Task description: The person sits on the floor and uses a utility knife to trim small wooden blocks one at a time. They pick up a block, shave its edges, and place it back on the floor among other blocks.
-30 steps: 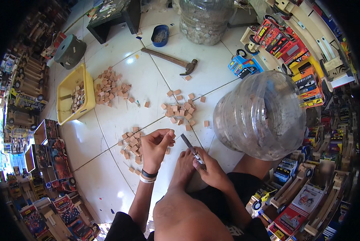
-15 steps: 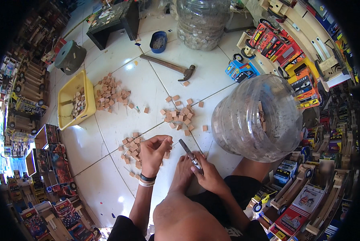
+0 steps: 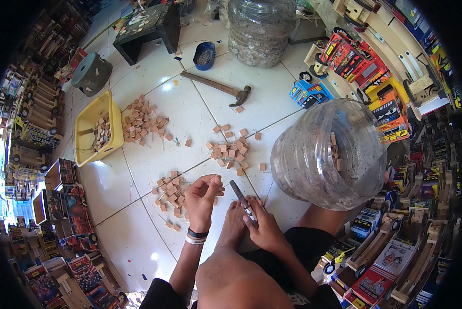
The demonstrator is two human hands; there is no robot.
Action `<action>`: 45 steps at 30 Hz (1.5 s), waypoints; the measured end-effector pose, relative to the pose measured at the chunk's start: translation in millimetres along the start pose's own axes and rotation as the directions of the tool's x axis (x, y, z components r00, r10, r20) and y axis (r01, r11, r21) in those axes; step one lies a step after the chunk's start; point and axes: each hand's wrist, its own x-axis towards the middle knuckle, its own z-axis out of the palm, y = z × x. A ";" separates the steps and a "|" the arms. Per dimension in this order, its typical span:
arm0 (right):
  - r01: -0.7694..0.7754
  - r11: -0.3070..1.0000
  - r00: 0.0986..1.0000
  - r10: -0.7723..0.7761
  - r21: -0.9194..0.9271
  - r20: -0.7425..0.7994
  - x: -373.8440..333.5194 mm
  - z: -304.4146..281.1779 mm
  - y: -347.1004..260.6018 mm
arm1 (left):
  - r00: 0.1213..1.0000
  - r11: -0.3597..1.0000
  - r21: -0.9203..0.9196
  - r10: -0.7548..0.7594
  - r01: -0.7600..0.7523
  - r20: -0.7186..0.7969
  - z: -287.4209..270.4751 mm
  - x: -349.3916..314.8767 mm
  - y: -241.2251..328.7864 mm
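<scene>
Three heaps of blocks: small, square-cut wooden pieces on white floor tiles (image 3: 107, 193). The far-left heap (image 3: 143, 123) lies beside a yellow tray (image 3: 116, 122) with more pieces in it. The middle heap (image 3: 231, 150) sits ahead of both hands, and the near heap (image 3: 172, 193) spreads just left of the left hand (image 3: 201, 202); thin pale shafts stick out among its pieces.
Left hand: raised over the near heap's right edge, thumb and forefinger brought together in a pinch, other fingers loosely curled. The tips are too small to tell whether a block sits between them.
Right hand (image 3: 264, 226): closed around a slim dark tool (image 3: 236, 190), whose end points up and left, near the left fingertips but apart from them.
Just changed: compared with half a second ago, the left wrist sits slightly further right and more of its curled fingers show; the right hand's grip and the heaps look the same. The handling seems to be in mid-hold, no block visibly added or taken.
Hammer (image 3: 210, 84): flat on the tiles beyond the middle heap.
Clear container (image 3: 305, 149): large, ribbed plastic, right of the middle heap.
Toy trucks (image 3: 378, 270): crowded along the right side.
</scene>
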 end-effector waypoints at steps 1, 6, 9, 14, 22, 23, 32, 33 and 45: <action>-0.051 0.999 0.998 0.051 -0.018 0.027 1.0 0.0 0.1 | 1.000 1.000 0.007 -0.020 0.020 0.008 0.5 1.1 1.3; 0.080 0.995 0.997 -0.080 -0.066 0.001 5.0 2.8 -2.0 | 0.970 0.965 -0.177 -0.159 0.192 0.186 3.2 5.5 3.5; -0.426 0.795 0.869 0.227 0.431 0.440 -0.7 -12.2 0.3 | 0.931 0.910 -0.271 -0.240 0.315 0.274 1.2 5.7 0.3; -0.600 0.323 0.777 0.016 0.732 0.630 -8.1 -15.5 2.1 | 0.902 0.879 -0.291 -0.279 0.378 0.331 0.0 3.4 -5.7; -0.622 0.386 0.764 0.105 0.682 0.637 -11.8 -19.8 12.4 | 0.935 0.881 -0.337 -0.259 0.332 0.244 -2.7 2.4 -9.2; -0.629 0.434 0.762 0.178 0.645 0.623 -12.8 -22.1 14.3 | 0.942 0.891 -0.328 -0.248 0.314 0.228 -3.6 3.7 -9.7; -0.566 0.647 0.810 0.320 0.511 0.492 -3.3 -36.6 20.9 | 0.968 0.996 -0.044 -0.070 0.083 0.243 1.6 4.5 -14.7; -0.584 0.627 0.799 0.329 0.516 0.504 -7.3 -35.9 18.1 | 0.964 0.998 -0.038 -0.045 0.057 0.261 3.5 4.3 -16.2; -0.668 0.506 0.729 0.299 0.546 0.615 -3.3 -41.5 -3.0 | 0.971 1.000 0.017 -0.021 0.017 0.237 4.2 1.1 -22.0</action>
